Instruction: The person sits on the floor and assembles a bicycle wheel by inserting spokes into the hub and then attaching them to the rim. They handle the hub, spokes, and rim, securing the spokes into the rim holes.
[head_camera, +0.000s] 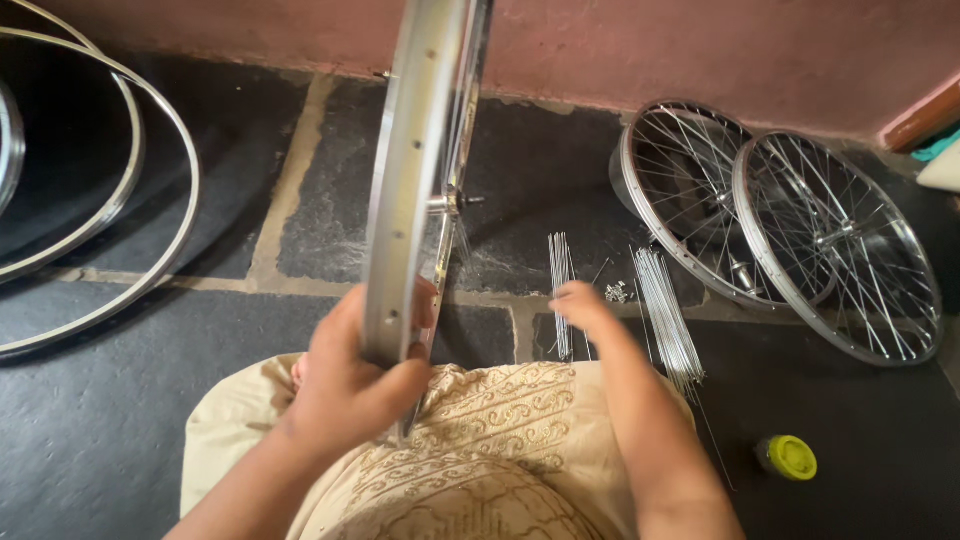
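Nearest, the left hand (345, 385) is wrapped firmly around the bicycle wheel rim (405, 190), held upright on edge over the lap. A steady rim is best kept so while spokes are fetched. Farther right, the right hand (585, 305) reaches the loose spokes (562, 280) on the floor, fingers loosely curled, nothing clearly gripped. Finished wheels (780, 220) lean far right.
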